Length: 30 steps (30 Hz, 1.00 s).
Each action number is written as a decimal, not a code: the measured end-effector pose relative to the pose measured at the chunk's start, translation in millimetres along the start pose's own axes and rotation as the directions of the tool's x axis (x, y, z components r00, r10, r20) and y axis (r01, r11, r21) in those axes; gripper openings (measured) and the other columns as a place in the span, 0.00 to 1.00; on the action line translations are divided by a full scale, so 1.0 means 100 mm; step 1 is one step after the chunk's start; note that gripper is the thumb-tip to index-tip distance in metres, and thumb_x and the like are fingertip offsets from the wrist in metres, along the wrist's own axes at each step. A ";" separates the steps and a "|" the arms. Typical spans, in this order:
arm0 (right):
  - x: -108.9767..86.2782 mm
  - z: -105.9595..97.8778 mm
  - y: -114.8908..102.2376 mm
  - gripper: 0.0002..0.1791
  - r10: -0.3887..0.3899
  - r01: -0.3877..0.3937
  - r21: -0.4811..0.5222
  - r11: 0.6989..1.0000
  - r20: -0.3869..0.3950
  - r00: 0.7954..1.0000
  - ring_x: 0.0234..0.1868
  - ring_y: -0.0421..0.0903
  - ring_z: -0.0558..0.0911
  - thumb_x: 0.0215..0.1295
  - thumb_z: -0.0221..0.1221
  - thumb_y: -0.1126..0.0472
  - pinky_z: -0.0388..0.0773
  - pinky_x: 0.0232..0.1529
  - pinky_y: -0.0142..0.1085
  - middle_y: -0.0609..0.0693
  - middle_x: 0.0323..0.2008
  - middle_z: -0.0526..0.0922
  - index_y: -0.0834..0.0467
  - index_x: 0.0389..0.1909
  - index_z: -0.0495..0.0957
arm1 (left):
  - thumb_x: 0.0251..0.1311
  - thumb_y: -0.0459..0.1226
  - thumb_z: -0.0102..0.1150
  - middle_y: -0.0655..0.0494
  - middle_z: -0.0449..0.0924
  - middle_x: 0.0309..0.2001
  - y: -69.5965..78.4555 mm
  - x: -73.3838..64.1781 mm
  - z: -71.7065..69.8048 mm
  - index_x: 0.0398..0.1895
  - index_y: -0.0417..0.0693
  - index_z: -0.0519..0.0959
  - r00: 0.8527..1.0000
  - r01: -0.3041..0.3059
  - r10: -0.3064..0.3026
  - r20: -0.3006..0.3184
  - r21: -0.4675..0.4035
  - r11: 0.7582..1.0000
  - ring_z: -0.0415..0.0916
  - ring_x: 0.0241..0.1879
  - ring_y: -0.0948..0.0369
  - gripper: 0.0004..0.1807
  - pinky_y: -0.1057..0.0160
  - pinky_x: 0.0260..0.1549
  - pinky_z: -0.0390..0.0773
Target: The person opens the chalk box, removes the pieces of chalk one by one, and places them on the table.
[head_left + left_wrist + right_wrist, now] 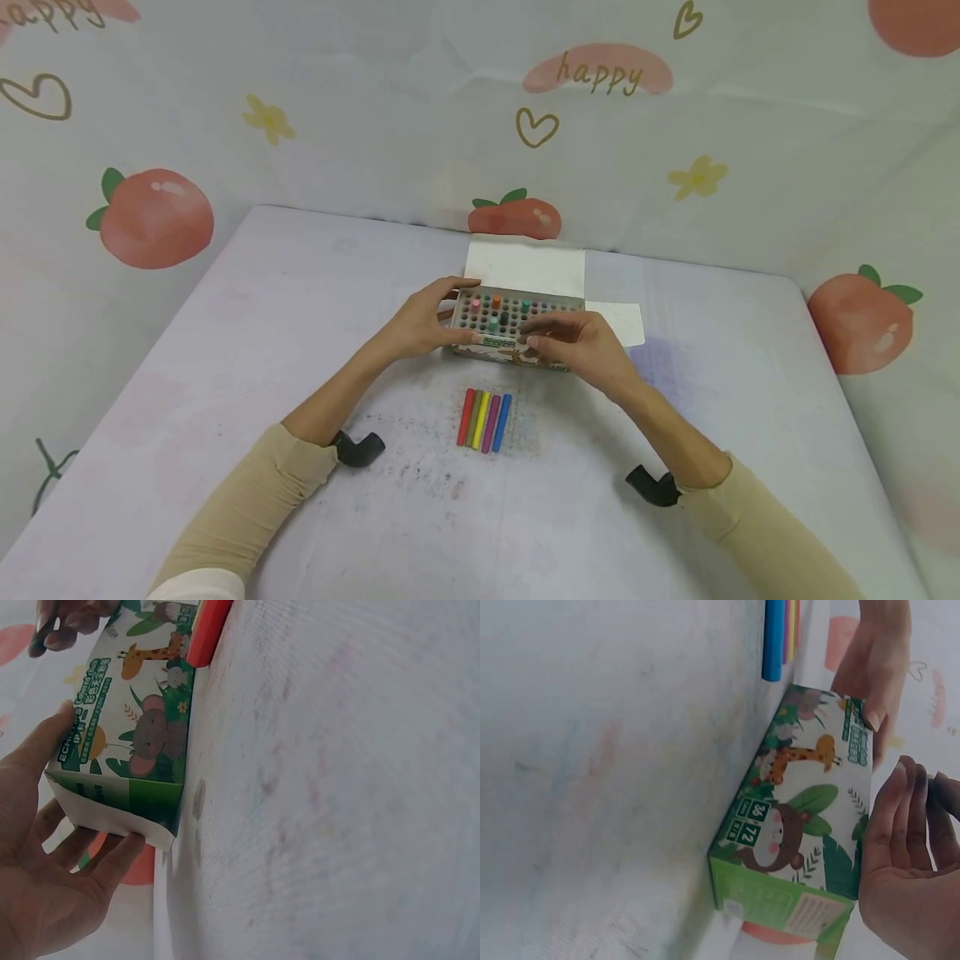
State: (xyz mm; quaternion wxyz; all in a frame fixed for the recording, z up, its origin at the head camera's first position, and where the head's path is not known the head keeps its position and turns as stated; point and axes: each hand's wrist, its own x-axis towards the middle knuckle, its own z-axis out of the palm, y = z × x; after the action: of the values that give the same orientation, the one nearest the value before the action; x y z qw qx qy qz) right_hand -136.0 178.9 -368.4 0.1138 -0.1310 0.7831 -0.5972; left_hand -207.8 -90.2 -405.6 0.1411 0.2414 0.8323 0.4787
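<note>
A printed chalk box with its lid folded back stands at the table's middle. Its holed top has several chalks in it, among them a pink chalk and an orange chalk. My left hand grips the box's left end, thumb at the front top edge. Above the right part, my right hand pinches a small dark chalk stick, mostly hidden by the fingers. In front of the box lie several chalks side by side, from a red chalk to a blue chalk.
A white flap sticks out at the box's right. Black curved pieces, one by the left forearm and one by the right, show at the sleeves. Chalk smudges mark the white table; a printed curtain hangs behind it.
</note>
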 end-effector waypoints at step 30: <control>0.32 -0.14 0.05 0.12 -0.081 0.047 -0.202 0.978 -0.165 0.983 0.44 0.51 0.86 0.69 0.62 0.63 0.84 0.42 0.32 0.54 0.47 0.86 0.59 0.52 0.83 | 0.52 0.40 0.76 0.49 0.63 0.70 -0.02 0.01 0.00 0.73 0.54 0.64 1.000 0.004 -0.004 -0.003 -0.024 1.000 0.62 0.70 0.49 0.45 0.56 0.65 0.74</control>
State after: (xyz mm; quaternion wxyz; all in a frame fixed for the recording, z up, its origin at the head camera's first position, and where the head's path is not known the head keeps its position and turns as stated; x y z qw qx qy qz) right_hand -171.1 182.0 -369.7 0.0130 -0.1148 0.8407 -0.5291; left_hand -209.2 -90.8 -407.7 0.1438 0.2375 0.8271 0.4887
